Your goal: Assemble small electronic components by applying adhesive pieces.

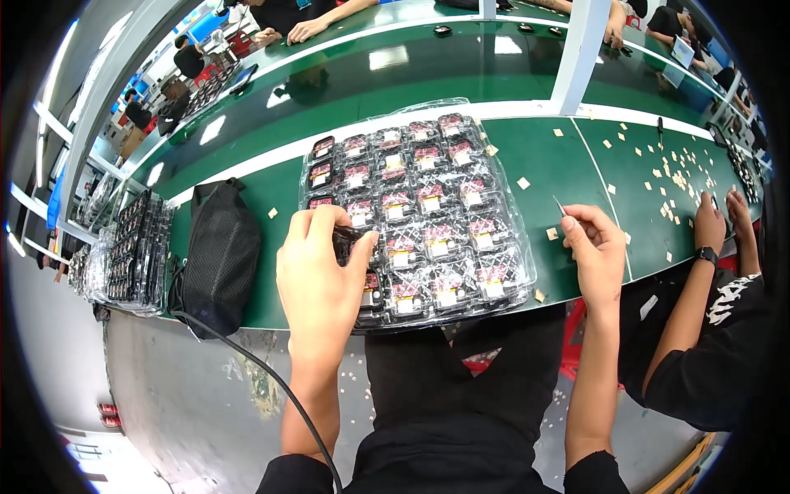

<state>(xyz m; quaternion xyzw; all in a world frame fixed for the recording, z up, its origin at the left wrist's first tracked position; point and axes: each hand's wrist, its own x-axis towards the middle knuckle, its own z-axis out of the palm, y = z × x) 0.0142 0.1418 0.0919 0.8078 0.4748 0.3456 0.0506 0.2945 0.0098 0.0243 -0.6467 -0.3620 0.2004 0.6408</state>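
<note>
A clear plastic tray (pixel 518 218) lies in front of me, its pockets filled with rows of small black devices with reddish patterned faces and white-and-yellow labels. My left hand (pixel 317 267) reaches over its left column. Thumb and fingers are closed round one small black device (pixel 349 239), most of which the hand hides. To the right of the tray, my right hand (pixel 596 251) is raised over the green table (pixel 543 156). It pinches a thin, pointed metal tool (pixel 559 205) between thumb and forefinger, tip toward the tray; its exact kind does not show.
A black mesh bag (pixel 220 255) and a black cable (pixel 280 380) are left of the tray. Beyond them stand stacked trays (pixel 136 255). Small pale square pieces (pixel 679 177) litter the right side, near a co-worker's hands (pixel 709 224). A white post (pixel 580 58) rises behind the tray.
</note>
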